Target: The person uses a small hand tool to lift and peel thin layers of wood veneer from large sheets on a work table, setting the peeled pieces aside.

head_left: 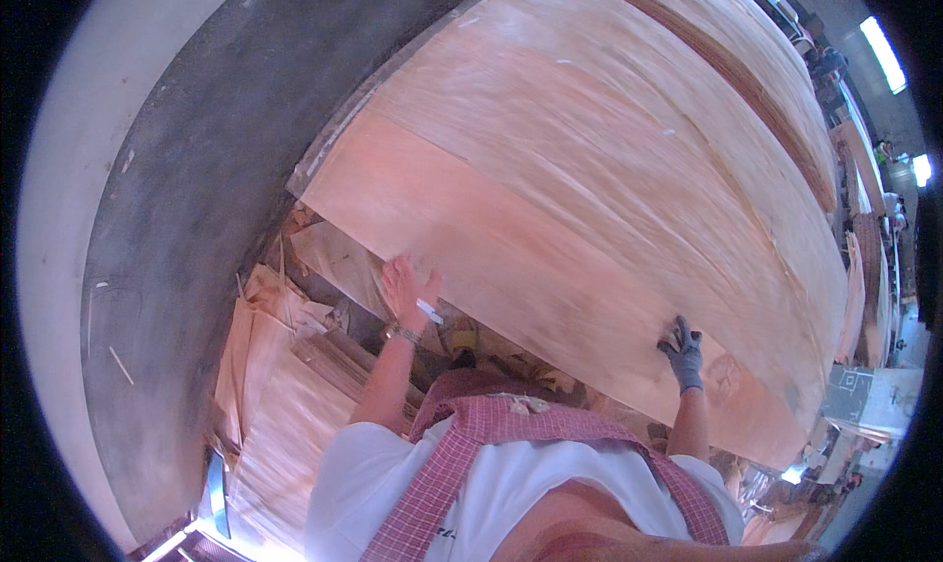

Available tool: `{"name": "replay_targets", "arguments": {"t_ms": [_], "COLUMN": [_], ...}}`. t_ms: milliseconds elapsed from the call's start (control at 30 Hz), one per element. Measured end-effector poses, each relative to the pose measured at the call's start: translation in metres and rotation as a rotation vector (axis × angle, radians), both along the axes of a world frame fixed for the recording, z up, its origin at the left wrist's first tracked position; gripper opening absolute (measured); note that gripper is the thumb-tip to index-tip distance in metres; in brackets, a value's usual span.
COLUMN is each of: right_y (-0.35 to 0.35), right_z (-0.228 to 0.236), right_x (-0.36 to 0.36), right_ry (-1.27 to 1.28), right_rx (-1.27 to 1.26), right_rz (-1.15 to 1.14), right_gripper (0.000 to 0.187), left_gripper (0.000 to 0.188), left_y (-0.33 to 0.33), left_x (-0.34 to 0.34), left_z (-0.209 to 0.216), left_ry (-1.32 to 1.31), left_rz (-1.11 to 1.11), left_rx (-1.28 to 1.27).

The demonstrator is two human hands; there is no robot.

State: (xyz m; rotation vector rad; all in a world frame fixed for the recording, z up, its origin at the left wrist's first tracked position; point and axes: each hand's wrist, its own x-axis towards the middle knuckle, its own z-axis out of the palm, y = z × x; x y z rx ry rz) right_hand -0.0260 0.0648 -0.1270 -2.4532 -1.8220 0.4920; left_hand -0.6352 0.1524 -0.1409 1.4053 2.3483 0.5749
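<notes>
A wide, pale wood veneer sheet (471, 243) with a pinkish tone lies in front of me, on top of a broad layer of other veneer (589, 120). My left hand (403, 289), bare and slightly blurred, is at the sheet's near edge with its fingers stretched out. A small white strip (429, 311) shows beside its palm; whether it is held or attached I cannot tell. Farther right, my right hand (683, 354) wears a grey glove and rests on the sheet near its edge, fingers spread. A bracelet (403, 334) circles my left wrist.
A dark grey floor strip (187, 198) and a pale wall (74, 218) run along the left. Torn veneer pieces (280, 302) and more sheets (285, 395) lie below left, around my feet. A dark brown edge (727, 61) crosses the far veneer. Stacked boards (864, 169) stand far right.
</notes>
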Motion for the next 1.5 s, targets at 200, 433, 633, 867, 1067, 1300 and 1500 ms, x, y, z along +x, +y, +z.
{"name": "replay_targets", "arguments": {"t_ms": [200,433,633,867,1067,1300,1500], "right_y": [0.004,0.179,0.359,0.423,0.404,0.291,0.287], "right_z": [0.001,0.022,-0.001,-0.002,-0.037,0.009,-0.060], "right_x": [-0.016,-0.279,-0.567,-0.711,-0.629,-0.461,-0.419], "right_ry": [0.032,0.332,0.050,-0.192,-0.194,-0.163,-0.030], "right_rx": [0.249,0.311,0.331,0.204,0.261,-0.177,0.314], "right_rz": [-0.062,0.566,1.175,1.112,1.122,0.814,0.761], "right_gripper": [0.082,0.037,0.020,0.025,0.026,0.033,0.033], "left_gripper": [0.095,0.085,0.092,0.099,0.100,0.082,0.065], "left_y": [0.139,0.185,0.227,0.255,0.269,0.268,0.238], "left_x": [-0.091,-0.153,-0.184,-0.217,-0.193,-0.189,0.019], "left_z": [-0.004,-0.020,0.002,-0.057,-0.026,0.003,0.021], "left_ry": [0.395,0.309,0.340,0.321,0.432,0.460,0.130], "left_rz": [-0.288,-0.256,-0.329,-0.302,-0.444,-0.414,-0.664], "left_rx": [-0.054,-0.044,-0.065,0.023,-0.172,-0.264,-0.214]}}
